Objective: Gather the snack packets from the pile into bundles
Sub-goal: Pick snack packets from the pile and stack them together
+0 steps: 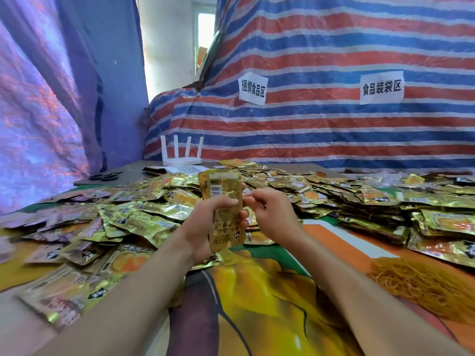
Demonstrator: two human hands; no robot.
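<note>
The tabletop [257, 291], covered by a printed cloth, is heaped with gold snack packets [133, 219] along its left side and across the far edge to the right edge. Open cloth is left only at the near middle, between the forearms, and rightward up to a heap of yellow rubber bands [426, 286] at the near right. At the far-left corner black scissors [105, 176] and a white router [181, 156] with 4 antennas are set, close against a striped tarp [334, 129] bearing 2 paper signs.

A bundle of packets [225, 201] is held upright over the middle of the tabletop, gripped by the left hand [205, 227], whose fingers are wrapped around its lower half. The right hand [273, 215] is placed just beside the bundle's right edge, its fingers curled with the tips meeting there; whether anything is pinched cannot be told.
</note>
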